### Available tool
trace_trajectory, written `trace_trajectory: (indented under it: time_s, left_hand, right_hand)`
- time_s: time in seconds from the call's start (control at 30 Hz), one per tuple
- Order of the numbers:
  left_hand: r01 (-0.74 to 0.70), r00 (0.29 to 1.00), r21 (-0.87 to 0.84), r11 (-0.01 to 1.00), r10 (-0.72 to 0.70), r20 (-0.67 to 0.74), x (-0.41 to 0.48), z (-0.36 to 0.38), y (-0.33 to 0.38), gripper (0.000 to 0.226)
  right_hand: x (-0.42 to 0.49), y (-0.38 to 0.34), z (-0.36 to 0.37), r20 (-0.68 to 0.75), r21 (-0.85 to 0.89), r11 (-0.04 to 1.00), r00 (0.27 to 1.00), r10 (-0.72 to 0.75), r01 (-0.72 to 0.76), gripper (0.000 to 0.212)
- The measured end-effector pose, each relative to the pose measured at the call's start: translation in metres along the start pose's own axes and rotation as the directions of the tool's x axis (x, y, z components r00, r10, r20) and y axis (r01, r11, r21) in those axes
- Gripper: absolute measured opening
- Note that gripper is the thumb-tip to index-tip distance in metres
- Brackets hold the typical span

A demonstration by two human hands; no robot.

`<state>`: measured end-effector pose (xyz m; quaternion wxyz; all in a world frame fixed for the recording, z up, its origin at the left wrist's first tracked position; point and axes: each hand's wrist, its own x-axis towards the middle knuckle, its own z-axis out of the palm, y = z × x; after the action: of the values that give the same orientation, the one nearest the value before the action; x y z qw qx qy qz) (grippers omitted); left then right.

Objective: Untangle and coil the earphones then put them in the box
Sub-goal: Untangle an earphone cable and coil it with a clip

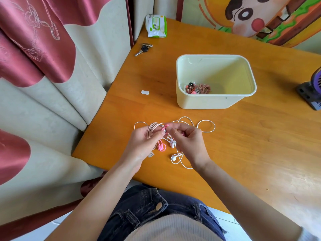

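The left hand (145,141) is gripping a coiled bundle of pink earphones (152,128) just above the near edge of the desk (243,145), while the right hand (185,138), fingers curled, is pinching the same bundle at its right end. White earphones (205,121) are lying in loose loops on the desk beneath and beyond both hands. The box (215,101) is standing farther back to the right, holding coiled earphones (199,89) in its near left corner.
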<state>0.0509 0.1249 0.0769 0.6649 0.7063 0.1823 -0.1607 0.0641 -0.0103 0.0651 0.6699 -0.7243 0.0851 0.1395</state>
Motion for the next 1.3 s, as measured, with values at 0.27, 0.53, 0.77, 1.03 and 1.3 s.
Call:
trace_trajectory:
  time_s: [0.27,0.53,0.77,1.03,1.3]
  left_hand:
    - [0.063,0.998,0.001,0.998,-0.063,0.004,0.003,0.000,-0.001,0.020]
    - [0.109,0.992,-0.056,0.993,-0.112,-0.064,0.005,0.007,0.002,0.016]
    - [0.105,0.993,-0.139,0.985,-0.112,-0.043,0.005,0.005,0.001,0.017]
    - [0.206,0.978,-0.380,0.902,-0.184,0.094,0.008,-0.001,0.003,0.018]
    - [0.092,0.991,-0.273,0.958,-0.061,0.119,0.006,-0.004,-0.003,0.020]
  right_hand:
    - [-0.002,0.001,0.001,-0.010,0.069,0.997,1.000,0.023,-0.023,0.008]
    - [-0.004,0.004,0.004,-0.132,-0.041,0.979,0.970,-0.205,0.202,0.015]
    - [-0.001,0.012,-0.001,-0.063,-0.363,0.811,0.856,-0.514,0.460,0.018]
    - [0.003,0.016,-0.006,0.067,-0.493,0.679,0.802,-0.593,0.544,0.022]
    - [0.000,0.000,-0.001,0.041,-0.067,0.988,0.990,-0.134,0.137,0.006]
